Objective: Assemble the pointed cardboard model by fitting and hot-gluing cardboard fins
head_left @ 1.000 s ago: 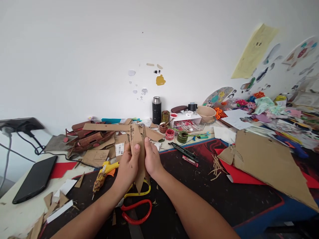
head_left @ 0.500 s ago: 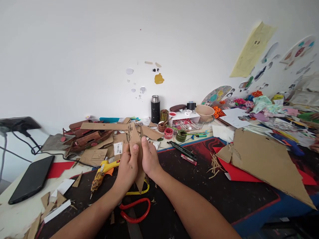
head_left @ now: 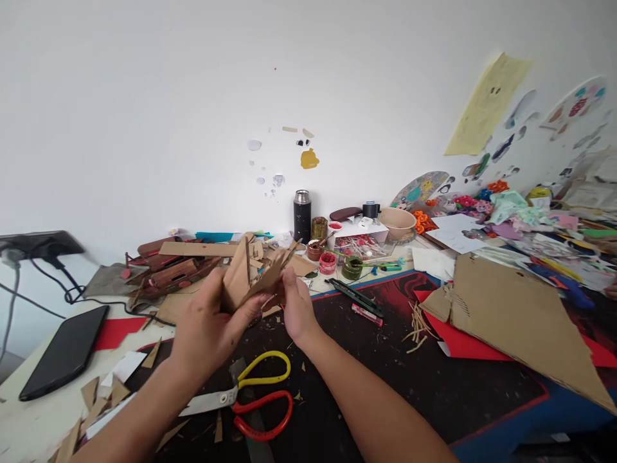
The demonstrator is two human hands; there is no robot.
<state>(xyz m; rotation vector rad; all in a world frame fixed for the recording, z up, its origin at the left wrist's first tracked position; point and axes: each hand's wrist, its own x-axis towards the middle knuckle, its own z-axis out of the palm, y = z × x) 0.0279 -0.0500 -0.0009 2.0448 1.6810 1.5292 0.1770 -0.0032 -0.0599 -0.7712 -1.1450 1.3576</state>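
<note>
My left hand (head_left: 207, 321) is closed around a folded brown cardboard piece (head_left: 237, 278) with pointed ends, thumb pressed along its near flap. At the piece's right end, my right hand (head_left: 297, 307) pinches the edge, its fingertips partly hidden behind the cardboard. Both hands hold it raised over the dark mat (head_left: 385, 379). Below them lie opened scissors (head_left: 263, 402) with one yellow and one red handle. The hot glue gun is hidden from view behind my left hand and forearm.
A black phone (head_left: 65, 354) and cardboard scraps (head_left: 94, 402) lie left. Behind are a wooden model boat (head_left: 180, 273), a black flask (head_left: 302, 215) and paint jars (head_left: 328, 262). A dark green cutter (head_left: 354, 296) lies right of centre; a large cardboard sheet (head_left: 511, 315) covers red paper farther right.
The cardboard piece has turned from upright between my palms to a tilted position showing its folded inside. My left hand has shifted left, uncovering the scissors and covering the glue gun.
</note>
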